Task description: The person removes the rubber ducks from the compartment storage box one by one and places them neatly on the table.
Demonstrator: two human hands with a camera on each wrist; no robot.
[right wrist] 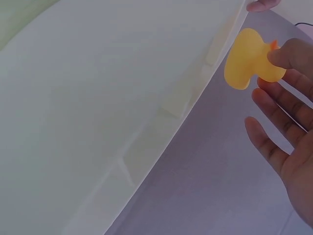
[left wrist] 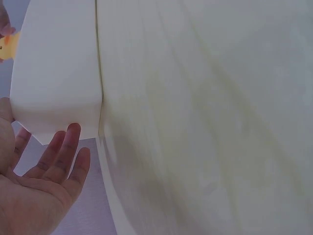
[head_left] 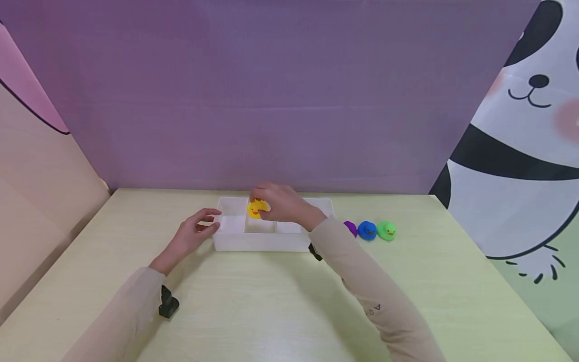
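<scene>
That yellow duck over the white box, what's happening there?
A person's right hand pinches a yellow duck above the white divided tray, over a middle compartment at the back. The left hand rests, fingers relaxed, against the tray's left end. To the right of the tray, on the table, stand a purple duck, a blue duck and a green duck.
</scene>
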